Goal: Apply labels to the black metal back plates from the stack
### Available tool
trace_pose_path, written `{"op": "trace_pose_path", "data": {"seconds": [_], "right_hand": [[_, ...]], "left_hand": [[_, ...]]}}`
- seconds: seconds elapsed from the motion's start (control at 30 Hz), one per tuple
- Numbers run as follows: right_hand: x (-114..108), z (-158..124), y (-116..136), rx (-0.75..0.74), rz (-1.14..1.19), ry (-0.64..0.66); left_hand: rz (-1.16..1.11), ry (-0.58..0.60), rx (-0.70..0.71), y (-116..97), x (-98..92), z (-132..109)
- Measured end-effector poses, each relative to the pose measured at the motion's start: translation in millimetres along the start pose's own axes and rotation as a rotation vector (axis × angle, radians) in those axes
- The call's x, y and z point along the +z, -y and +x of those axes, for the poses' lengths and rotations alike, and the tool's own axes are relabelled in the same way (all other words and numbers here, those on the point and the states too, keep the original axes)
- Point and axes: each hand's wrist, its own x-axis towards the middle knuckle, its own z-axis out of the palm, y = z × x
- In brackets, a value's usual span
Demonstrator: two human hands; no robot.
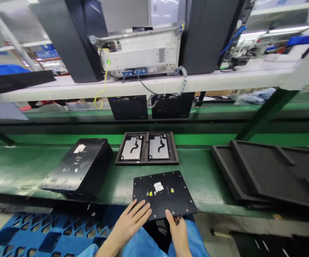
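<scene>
A flat black panel (165,200) with small bright dots around its border, white labels and yellow marks lies at the table's front edge, its near side jutting past the edge. My left hand (133,219) rests on its near left corner with fingers stretched out flat. At the near edge my right hand (177,228) grips the panel, thumb on top and the other fingers mostly hidden. Behind it, a dark foam tray (145,153) carries two silver-backed display parts (132,147) with black ribbon cables, one in each compartment.
To the left stands a thick black stack or box (82,167) with dotted edges. Dark foam trays (272,171) are piled at the right on the green table (197,160). Above runs a white shelf (224,82) with equipment (143,50) and cables. A blue pallet (50,235) lies below.
</scene>
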Motion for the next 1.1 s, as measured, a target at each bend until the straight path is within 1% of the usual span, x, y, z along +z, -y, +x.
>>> {"op": "trace_pose_path", "data": {"seconds": [0.07, 0.13, 0.2, 0.3, 0.37, 0.47, 0.53, 0.6, 0.67, 0.8, 0.9, 0.97, 1.1], "right_hand": [[-3.2, 5.0, -2.8, -0.001, -0.055, 0.022], [-7.2, 8.8, -9.0, 0.000, -0.110, 0.074], [-11.7, 10.8, -18.0, 0.002, -0.151, 0.129], [-16.6, 12.1, -30.6, 0.012, -0.190, 0.163], [-18.2, 13.1, -34.7, 0.020, -0.180, 0.185], [-22.4, 15.7, -32.6, 0.040, -0.161, 0.270], [-29.5, 17.1, -26.8, 0.048, -0.174, 0.350], [-41.1, 17.4, -19.3, 0.030, -0.201, 0.394], [-55.8, 16.7, -12.4, 0.011, -0.216, 0.378], [-87.6, 15.3, -3.5, 0.004, -0.181, 0.246], [-109.9, 12.9, 2.5, -0.027, -0.219, 0.134], [-124.4, 7.7, 7.9, 0.062, -0.158, 0.107], [-155.6, -13.9, 20.1, 0.308, 0.211, 0.176]], "left_hand": [[0.001, 0.064, -0.052, 4.1, 7.2, 2.4], [-0.012, 0.126, -0.094, 4.6, 12.9, 2.5], [-0.029, 0.212, -0.136, 0.5, 17.5, 2.1], [-0.060, 0.325, -0.212, -11.4, 23.9, 6.2], [-0.095, 0.350, -0.246, -19.8, 29.5, 13.5], [-0.125, 0.357, -0.261, -28.8, 41.0, 27.8], [-0.113, 0.345, -0.264, -31.4, 49.3, 35.8], [-0.094, 0.326, -0.258, -31.3, 55.9, 40.9], [-0.087, 0.312, -0.250, -29.1, 59.7, 43.4], [-0.111, 0.331, -0.257, -23.8, 60.0, 46.0], [-0.134, 0.345, -0.282, -22.8, 58.2, 47.9], [-0.151, 0.357, -0.302, -23.3, 57.3, 48.4], [-0.188, 0.374, -0.336, -24.2, 56.1, 47.7]]}}
